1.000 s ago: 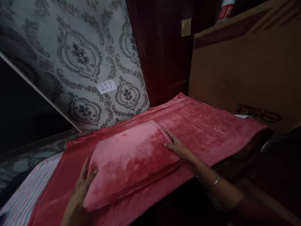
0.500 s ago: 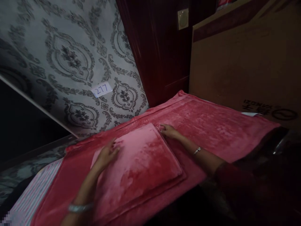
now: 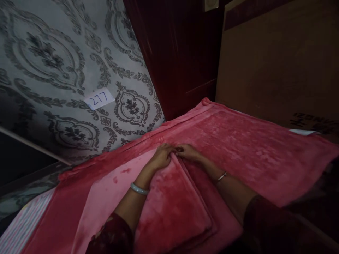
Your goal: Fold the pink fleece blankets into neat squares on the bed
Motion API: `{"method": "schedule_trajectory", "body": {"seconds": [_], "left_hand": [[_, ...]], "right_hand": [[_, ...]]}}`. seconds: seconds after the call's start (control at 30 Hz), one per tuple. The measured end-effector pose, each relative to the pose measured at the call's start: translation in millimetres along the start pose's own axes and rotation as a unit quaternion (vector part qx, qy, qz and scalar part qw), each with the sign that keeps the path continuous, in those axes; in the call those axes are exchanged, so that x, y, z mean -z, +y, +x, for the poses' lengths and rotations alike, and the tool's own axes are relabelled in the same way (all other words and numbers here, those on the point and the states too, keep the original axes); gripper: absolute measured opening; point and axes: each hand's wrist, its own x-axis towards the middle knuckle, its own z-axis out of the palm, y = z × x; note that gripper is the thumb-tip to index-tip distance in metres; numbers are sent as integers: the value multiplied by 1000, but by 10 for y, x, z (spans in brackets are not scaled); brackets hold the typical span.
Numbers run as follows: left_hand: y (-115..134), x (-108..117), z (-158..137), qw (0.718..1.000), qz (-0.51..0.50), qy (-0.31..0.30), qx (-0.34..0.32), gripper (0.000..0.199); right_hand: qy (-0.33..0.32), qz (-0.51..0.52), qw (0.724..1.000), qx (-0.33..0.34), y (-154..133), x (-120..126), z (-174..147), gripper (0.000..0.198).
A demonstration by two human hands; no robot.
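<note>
A folded pink-and-red plush blanket lies in layers on a larger spread of pink plush cloth. My left hand, with a pale bangle at the wrist, is closed on the folded blanket's far corner, fingers curled over its edge. Right beside it, my right hand pinches the same corner from the right side; its fingertips are partly hidden. The two hands almost touch. Under my left forearm a paler pink part of the blanket stretches out to the left.
Patterned grey wallpaper with a paper marked 277 rises behind the cloth. A dark red wooden panel and a large cardboard box stand at the back right. Striped fabric shows at the lower left.
My left hand has moved right and away from me to the folded blanket's far corner and closed there. My right hand stays near that corner. The view has shifted slightly.
</note>
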Motion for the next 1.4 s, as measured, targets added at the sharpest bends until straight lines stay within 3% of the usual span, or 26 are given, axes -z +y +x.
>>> {"method": "schedule_trajectory", "body": {"seconds": [0.2,0.33,0.43,0.63,0.77,0.93,1.07,1.27,1.4], "left_hand": [[-77,-54,-75,999,-23,21,9,31],[-147,-10,-107,991,-127,41,-14,26],[-193,60,-145,980,-198,30,-18,33],[-151,175,-148,974,-216,70,-21,31],[-98,160,-118,980,-169,99,-23,29],[-91,111,-97,988,-123,91,-25,29],[-114,144,-114,986,-141,90,-22,29],[-200,256,-168,982,-184,7,-45,20],[-226,320,-194,984,-172,-21,-48,22]], "right_hand": [[31,-12,999,14,84,-49,53,24],[47,-12,999,15,76,-50,27,24],[51,10,999,16,44,-64,19,23],[108,152,982,20,-134,-213,-8,30],[83,221,972,2,-229,-299,-61,37],[72,151,986,7,-176,-335,-53,40],[127,122,984,0,-104,-311,-5,28],[95,150,983,-34,-45,-232,31,20],[112,146,983,-23,-38,-227,31,23]]}}
